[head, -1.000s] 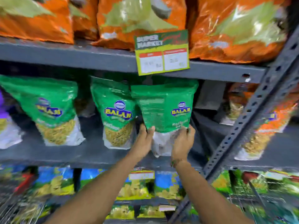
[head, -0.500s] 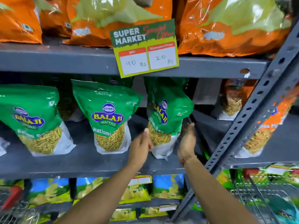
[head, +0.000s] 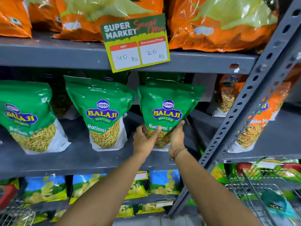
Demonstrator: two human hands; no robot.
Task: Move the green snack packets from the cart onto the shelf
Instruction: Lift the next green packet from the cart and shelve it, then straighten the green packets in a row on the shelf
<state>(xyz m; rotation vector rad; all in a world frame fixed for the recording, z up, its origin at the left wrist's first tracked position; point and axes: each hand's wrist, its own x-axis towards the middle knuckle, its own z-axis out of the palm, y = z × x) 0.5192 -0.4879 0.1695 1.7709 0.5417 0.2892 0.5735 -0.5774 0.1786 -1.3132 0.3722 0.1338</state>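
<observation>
A green Balaji snack packet (head: 167, 103) stands upright on the grey middle shelf (head: 97, 159), front label facing me. My left hand (head: 145, 141) grips its lower left part and my right hand (head: 176, 137) cups its lower right corner. Two more green packets stand to its left, the middle packet (head: 102, 111) and the left packet (head: 27, 116). A wire cart (head: 263, 194) shows at the bottom right with a green packet (head: 276, 204) blurred inside it.
Orange bags (head: 219, 25) fill the shelf above, with a yellow price tag (head: 136, 44) hanging from its edge. A slanted grey perforated upright (head: 254, 88) stands right of my hands, orange packets (head: 254, 128) behind it. Blue and yellow packets (head: 164, 185) fill the lower shelf.
The held packet has turned from side-on to face front and now stands straight on the shelf. Both hands closed in on its lower part. The view shifted slightly left and down.
</observation>
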